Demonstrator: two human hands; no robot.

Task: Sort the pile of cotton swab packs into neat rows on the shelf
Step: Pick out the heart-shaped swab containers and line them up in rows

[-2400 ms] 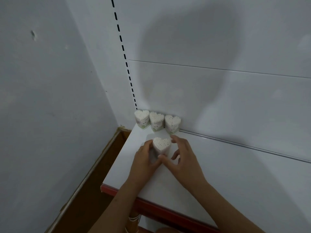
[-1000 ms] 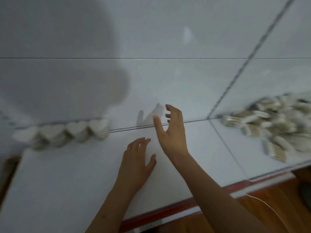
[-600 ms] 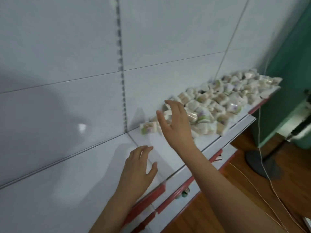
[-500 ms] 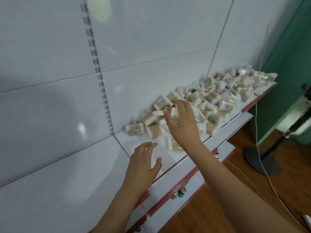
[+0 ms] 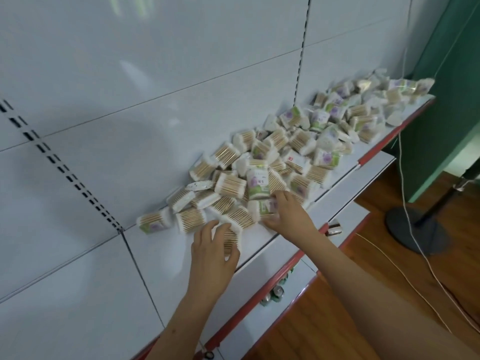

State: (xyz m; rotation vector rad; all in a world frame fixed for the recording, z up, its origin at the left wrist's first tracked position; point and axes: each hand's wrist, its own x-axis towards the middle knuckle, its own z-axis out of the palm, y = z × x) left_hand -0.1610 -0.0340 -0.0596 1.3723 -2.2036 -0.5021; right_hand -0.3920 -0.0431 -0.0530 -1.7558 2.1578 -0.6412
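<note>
A big loose pile of cotton swab packs (image 5: 298, 146) lies on the white shelf (image 5: 166, 258), running from the middle to the far right end. At the pile's near left edge my left hand (image 5: 211, 253) grips one swab pack (image 5: 232, 236), fingers on its left and thumb on its right. Just to the right, my right hand (image 5: 288, 214) curls its fingers over a green-labelled pack (image 5: 263, 207) with the thumb below it. A single pack (image 5: 153, 222) lies apart at the pile's left tip. The frame is slightly blurred.
The white back panel (image 5: 155, 74) carries slotted uprights (image 5: 301, 48). The shelf has a red front edge (image 5: 259, 305), with a lower shelf (image 5: 345, 219) beneath it. On the wooden floor at right stand a dark round stand base (image 5: 413, 227), white cables and a green partition (image 5: 446, 100).
The view swung right, away from the row of heart-shaped packs to the pile. Both hands, open a moment ago, have reached the pile's near edge and each closed on a pack.
</note>
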